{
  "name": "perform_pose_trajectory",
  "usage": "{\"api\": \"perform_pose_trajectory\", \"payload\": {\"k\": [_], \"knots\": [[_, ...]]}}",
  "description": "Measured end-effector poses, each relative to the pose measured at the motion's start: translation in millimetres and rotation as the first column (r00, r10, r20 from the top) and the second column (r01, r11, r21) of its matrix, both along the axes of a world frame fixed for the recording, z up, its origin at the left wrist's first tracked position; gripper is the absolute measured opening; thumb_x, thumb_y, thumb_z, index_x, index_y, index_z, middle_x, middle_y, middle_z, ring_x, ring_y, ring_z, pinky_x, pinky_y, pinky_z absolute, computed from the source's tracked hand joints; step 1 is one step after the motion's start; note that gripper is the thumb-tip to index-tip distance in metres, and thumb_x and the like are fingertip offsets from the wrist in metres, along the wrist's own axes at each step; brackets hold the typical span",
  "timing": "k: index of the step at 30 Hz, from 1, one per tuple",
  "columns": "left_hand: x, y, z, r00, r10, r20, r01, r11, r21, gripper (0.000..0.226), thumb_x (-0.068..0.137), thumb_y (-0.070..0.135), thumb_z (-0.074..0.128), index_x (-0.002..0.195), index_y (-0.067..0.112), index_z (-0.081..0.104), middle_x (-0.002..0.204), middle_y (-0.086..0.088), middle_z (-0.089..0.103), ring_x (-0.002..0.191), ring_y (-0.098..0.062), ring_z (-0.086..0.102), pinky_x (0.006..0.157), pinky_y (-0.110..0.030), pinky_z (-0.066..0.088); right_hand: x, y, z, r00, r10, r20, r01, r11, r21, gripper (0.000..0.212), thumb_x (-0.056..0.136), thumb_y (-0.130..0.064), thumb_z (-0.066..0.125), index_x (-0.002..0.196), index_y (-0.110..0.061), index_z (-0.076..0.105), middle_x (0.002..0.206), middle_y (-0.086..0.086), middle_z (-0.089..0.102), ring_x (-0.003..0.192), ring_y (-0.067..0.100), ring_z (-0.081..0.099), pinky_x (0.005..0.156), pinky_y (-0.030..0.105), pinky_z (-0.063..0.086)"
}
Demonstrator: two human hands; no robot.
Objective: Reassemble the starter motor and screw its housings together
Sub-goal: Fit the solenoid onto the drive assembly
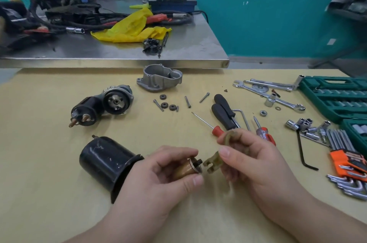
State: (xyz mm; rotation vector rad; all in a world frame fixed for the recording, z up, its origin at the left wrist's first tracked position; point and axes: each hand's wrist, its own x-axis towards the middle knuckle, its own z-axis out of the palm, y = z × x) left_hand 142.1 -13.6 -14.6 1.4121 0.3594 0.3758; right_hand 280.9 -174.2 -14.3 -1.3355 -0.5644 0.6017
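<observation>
The left hand [170, 171] grips a small brass-coloured plunger [189, 169] between thumb and fingers, its open end with a dark slotted tip facing right. The right hand [244, 159] pinches a tan plastic shift fork [213, 162], thumb on top and fingers curled behind; the fork's 2-pronged lower end sits just beside the plunger's tip, nearly touching it, while its curved upper end rises above the fingers. Both parts hang above the yellow tabletop [59, 163], clear of it.

Just left of the left wrist lies the black motor housing [108, 163] on its side, open mouth toward the hand. Farther back rests the solenoid and gear assembly [103, 105], and behind that the grey aluminium nose housing [159, 79]. Between them and the tools lie 3 small gears [167, 103] and several long screws [187, 101], well apart from both hands. 2 black-handled screwdrivers [224, 111] lie just beyond the right hand.
</observation>
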Motion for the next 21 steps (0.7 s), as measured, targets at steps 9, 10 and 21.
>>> {"api": "perform_pose_trajectory", "payload": {"k": [9,10,21], "knots": [[1.3,0.3,-6.8,0.999,-0.037,-0.013,0.036,0.995,-0.093,0.039,0.072,0.014,0.085,0.107,0.032,0.087,0.092,-0.020,0.081,0.079,-0.025,0.081,0.074,-0.023,0.062,-3.6,-1.7,3.3,0.998,0.059,-0.020,-0.060,0.998,-0.031,0.016,0.084,-0.019,0.076,0.083,-0.011,0.063,0.060,0.012,0.062,0.051,0.025,0.058,0.048,0.030,0.050],[1.7,0.5,-7.0,0.998,-0.054,-0.015,0.052,0.992,-0.112,0.036,0.074,0.021,0.087,0.109,0.032,0.086,0.090,-0.022,0.081,0.077,-0.029,0.080,0.073,-0.025,0.062,-3.1,-1.4,2.8,0.999,0.045,-0.026,-0.046,0.999,-0.026,0.015,0.083,-0.019,0.076,0.083,-0.012,0.063,0.060,0.012,0.062,0.051,0.025,0.058,0.048,0.030,0.050],[-5.1,-3.7,-8.8,0.989,-0.146,0.021,0.147,0.975,-0.167,0.029,0.090,0.035,0.075,0.113,0.021,0.085,0.087,-0.028,0.076,0.069,-0.041,0.073,0.063,-0.035,0.059,-2.0,-1.7,-1.2,1.000,0.011,-0.020,-0.011,1.000,0.005,0.012,0.085,-0.024,0.077,0.096,-0.021,0.072,0.063,0.010,0.067,0.055,0.021,0.064,0.050,0.025,0.051]]}}
